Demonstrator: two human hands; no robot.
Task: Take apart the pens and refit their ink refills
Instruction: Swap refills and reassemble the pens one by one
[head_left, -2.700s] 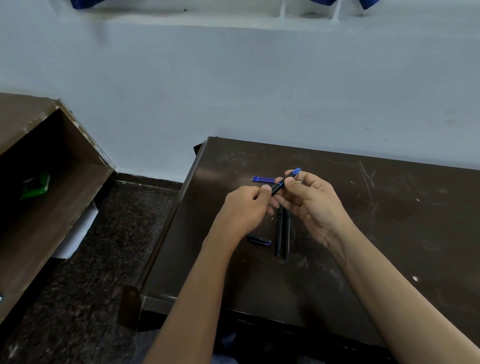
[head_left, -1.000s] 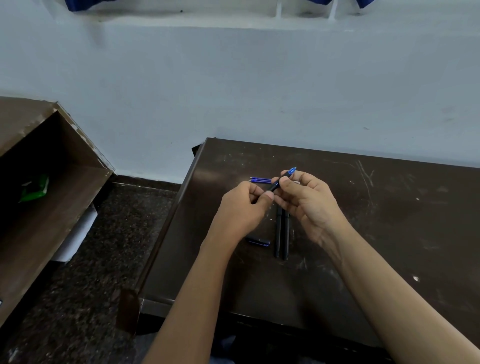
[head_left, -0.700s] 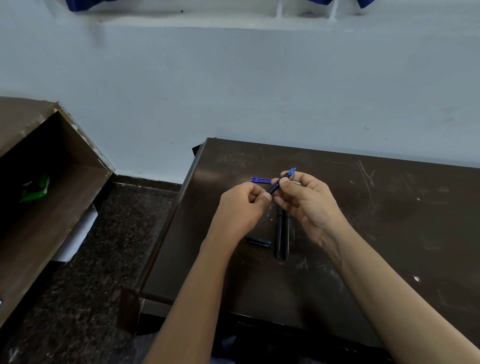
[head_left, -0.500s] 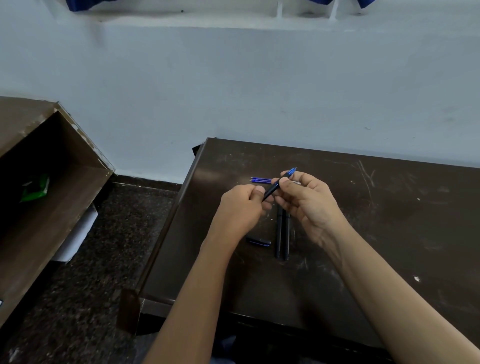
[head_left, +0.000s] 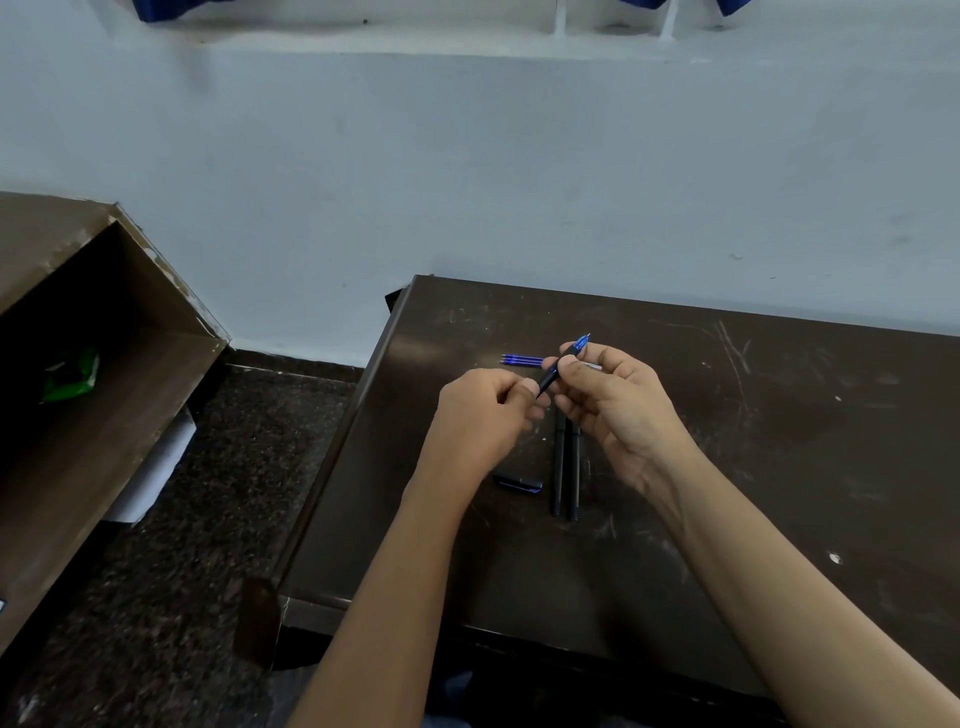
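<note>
Pen in hand (head_left: 558, 366): you hold it above the table (head_left: 779, 467), tilted, with the blue tip section pointing up and away and the black barrel running down toward your left fingertips
Right hand (head_left: 618, 405): thumb and fingers are curled round the upper part of the pen, just below the blue tip
Left hand (head_left: 483, 415): fingers are curled and the fingertips pinch the lower end of the barrel; both hands sit close together on this one pen
Loose refills (head_left: 522, 360): thin blue rods lie on the table just beyond your hands, partly hidden by the right hand; the count is unclear
Black barrels (head_left: 565, 467): two lie side by side beneath your right hand; you cannot tell whether refills are inside
Cap (head_left: 518, 483): one dark piece with a blue clip lies just left of the barrels
Progress: judged about midway; refills lying out suggest some dismantling is done
Remaining: probably finish the joint on the held pen, then refit the loose refills and the cap
</note>
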